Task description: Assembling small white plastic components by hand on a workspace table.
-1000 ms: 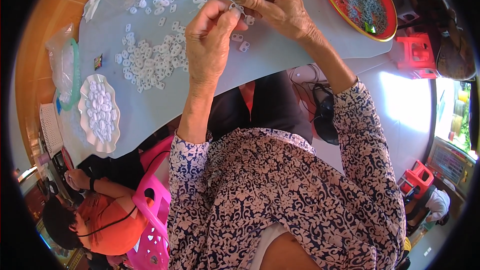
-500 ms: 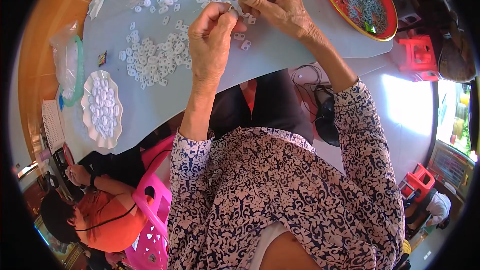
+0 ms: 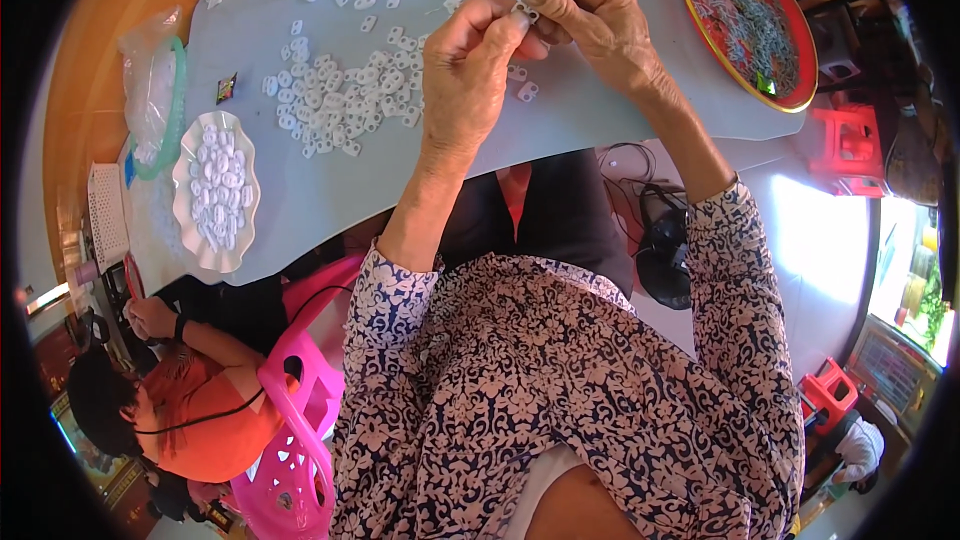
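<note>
Above the grey table, both my hands are raised and close together. A small white plastic piece with two holes [image 3: 525, 11] is pinched between the thumb and fingers of my left hand [image 3: 470, 75]. My right hand [image 3: 600, 30] meets it with thumb and fingers closed at the piece's edge; whatever lies in that pinch is too small to make out. Beneath and left of my hands spreads a loose pile of similar white pieces [image 3: 340, 95]. A few more white pieces [image 3: 527, 91] lie just below my fingers.
A scalloped white dish [image 3: 185, 202] holds oval white pieces at the left. A red round tray [image 3: 806, 65] with thin grey parts sits far right. Plastic bag [image 3: 150, 90] and small dark packet [image 3: 227, 88] lie left. A person in orange [image 3: 215, 415] sits lower left.
The view has shifted, so the table contents appear further right and slightly higher. My hands have come together, and the two-holed white piece now shows between them.
</note>
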`<control>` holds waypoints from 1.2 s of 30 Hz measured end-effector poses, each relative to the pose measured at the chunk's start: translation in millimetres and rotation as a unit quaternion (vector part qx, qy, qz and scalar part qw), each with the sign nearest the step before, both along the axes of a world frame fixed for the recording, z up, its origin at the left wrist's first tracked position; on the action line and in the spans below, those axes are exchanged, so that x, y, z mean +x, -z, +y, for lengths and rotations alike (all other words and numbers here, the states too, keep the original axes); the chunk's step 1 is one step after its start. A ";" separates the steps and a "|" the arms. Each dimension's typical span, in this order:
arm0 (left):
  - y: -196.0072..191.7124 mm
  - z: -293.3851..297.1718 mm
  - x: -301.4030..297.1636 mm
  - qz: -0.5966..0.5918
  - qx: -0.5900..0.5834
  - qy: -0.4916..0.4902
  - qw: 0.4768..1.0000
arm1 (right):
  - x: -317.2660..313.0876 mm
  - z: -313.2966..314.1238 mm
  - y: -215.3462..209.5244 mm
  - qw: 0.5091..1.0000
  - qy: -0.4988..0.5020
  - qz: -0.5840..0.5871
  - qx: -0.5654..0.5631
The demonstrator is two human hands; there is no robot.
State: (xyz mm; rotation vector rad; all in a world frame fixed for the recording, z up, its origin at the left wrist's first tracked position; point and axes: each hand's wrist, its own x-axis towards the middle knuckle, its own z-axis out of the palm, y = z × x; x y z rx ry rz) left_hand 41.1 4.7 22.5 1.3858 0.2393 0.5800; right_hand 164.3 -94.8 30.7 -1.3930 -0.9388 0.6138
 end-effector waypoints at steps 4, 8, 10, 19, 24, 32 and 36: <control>-2.6 0.0 1.6 -0.018 0.010 -0.010 1.000 | -2.2 2.7 1.4 1.000 0.002 0.006 0.018; -7.2 7.5 0.3 0.036 0.091 -0.046 0.994 | 3.8 -2.4 5.0 1.000 -0.004 -0.007 0.006; -12.2 25.2 1.1 0.042 0.239 -0.115 0.963 | 4.3 -3.4 4.9 0.999 0.011 0.021 0.024; 2.0 84.3 22.8 0.053 0.630 -0.077 0.771 | 3.4 -13.5 7.4 0.999 0.038 0.003 0.012; 4.2 77.6 19.8 0.074 0.661 -0.081 0.742 | 1.0 -14.9 7.2 0.998 0.052 -0.043 -0.010; -16.1 56.0 1.1 0.165 0.220 0.003 0.961 | 0.5 -12.8 8.0 0.999 0.022 -0.043 0.013; -12.7 46.5 -2.5 0.067 0.070 0.044 0.994 | -1.7 -10.8 5.8 0.998 0.022 -0.037 0.045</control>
